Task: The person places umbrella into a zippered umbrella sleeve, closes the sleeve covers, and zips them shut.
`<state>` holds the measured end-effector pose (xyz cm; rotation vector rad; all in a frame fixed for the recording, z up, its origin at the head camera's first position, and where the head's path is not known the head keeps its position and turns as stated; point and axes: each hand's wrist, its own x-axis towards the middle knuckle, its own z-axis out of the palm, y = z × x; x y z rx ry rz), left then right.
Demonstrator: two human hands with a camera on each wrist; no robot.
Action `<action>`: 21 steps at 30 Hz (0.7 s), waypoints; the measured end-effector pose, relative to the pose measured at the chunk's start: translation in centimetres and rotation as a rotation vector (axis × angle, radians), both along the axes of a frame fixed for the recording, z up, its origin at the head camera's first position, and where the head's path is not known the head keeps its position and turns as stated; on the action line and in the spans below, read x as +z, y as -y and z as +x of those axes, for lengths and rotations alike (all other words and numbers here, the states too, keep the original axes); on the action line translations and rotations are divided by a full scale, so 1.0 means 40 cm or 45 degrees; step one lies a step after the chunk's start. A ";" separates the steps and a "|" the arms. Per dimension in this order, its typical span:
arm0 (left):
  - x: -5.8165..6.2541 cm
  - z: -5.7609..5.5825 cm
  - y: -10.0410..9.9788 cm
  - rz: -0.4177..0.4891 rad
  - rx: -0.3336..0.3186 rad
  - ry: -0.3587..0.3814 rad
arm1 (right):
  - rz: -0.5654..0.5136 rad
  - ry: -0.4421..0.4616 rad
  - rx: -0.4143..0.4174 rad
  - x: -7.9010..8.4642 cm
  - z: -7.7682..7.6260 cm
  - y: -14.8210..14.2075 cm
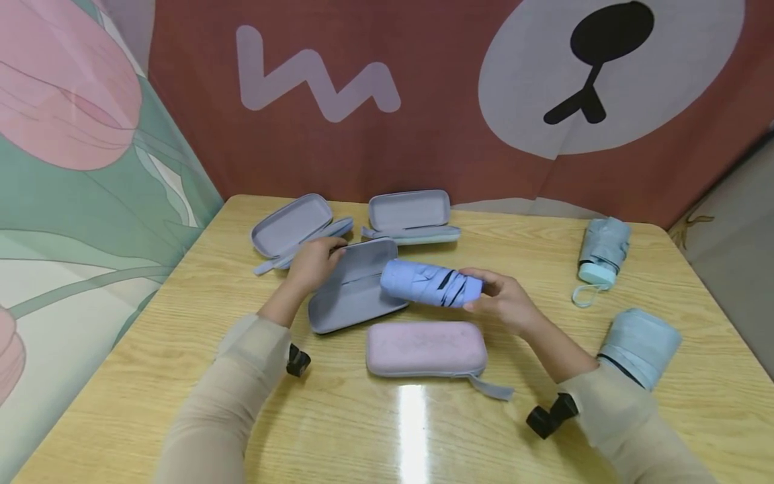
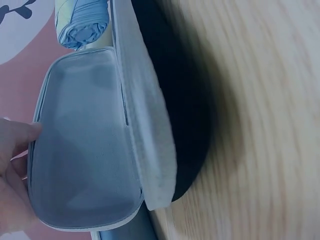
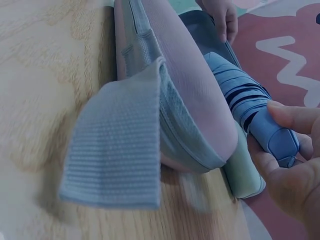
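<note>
My right hand (image 1: 504, 302) grips a folded blue-violet umbrella (image 1: 417, 281) by its handle end. The umbrella lies level, its far end overlapping an open grey zip case (image 1: 351, 306) in the head view. My left hand (image 1: 316, 263) pinches the rim of that case's raised lid, thumb on the inside, as the left wrist view shows around the case lining (image 2: 87, 135). Nearer to me, a closed pink case (image 1: 426, 346) with a grey strap (image 3: 117, 142) lies on the table. In the right wrist view the umbrella handle (image 3: 282, 142) sits between thumb and fingers.
Two more open grey cases, one at the back left (image 1: 293, 222) and one at the back middle (image 1: 410, 210), stand on the wooden table (image 1: 338, 417). On the right lie two folded light-blue umbrellas, one farther (image 1: 607, 245) and one nearer (image 1: 643, 343). A patterned curtain (image 1: 435, 128) hangs behind.
</note>
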<state>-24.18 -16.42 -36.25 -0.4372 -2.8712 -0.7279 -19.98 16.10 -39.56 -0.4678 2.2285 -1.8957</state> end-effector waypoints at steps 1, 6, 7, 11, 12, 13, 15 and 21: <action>0.000 0.000 -0.002 0.004 -0.001 0.002 | -0.001 0.010 0.003 0.000 -0.001 0.001; 0.000 -0.002 -0.008 0.019 -0.027 0.008 | -0.026 0.049 0.034 -0.003 -0.008 0.012; 0.000 -0.002 -0.010 0.024 -0.032 0.010 | -0.032 0.060 0.039 -0.003 -0.010 0.015; 0.000 -0.005 -0.018 0.031 -0.056 -0.005 | -0.025 0.078 0.066 -0.006 -0.017 0.026; 0.000 -0.006 -0.020 0.032 -0.063 -0.011 | -0.021 0.083 0.071 -0.007 -0.018 0.029; 0.001 -0.007 -0.023 0.033 -0.071 -0.013 | -0.014 0.086 0.074 -0.006 -0.019 0.032; 0.001 -0.009 -0.028 0.035 -0.085 -0.012 | 0.000 0.084 0.083 -0.007 -0.023 0.037; 0.001 -0.013 -0.044 0.025 -0.086 -0.013 | 0.009 0.086 0.097 -0.007 -0.029 0.051</action>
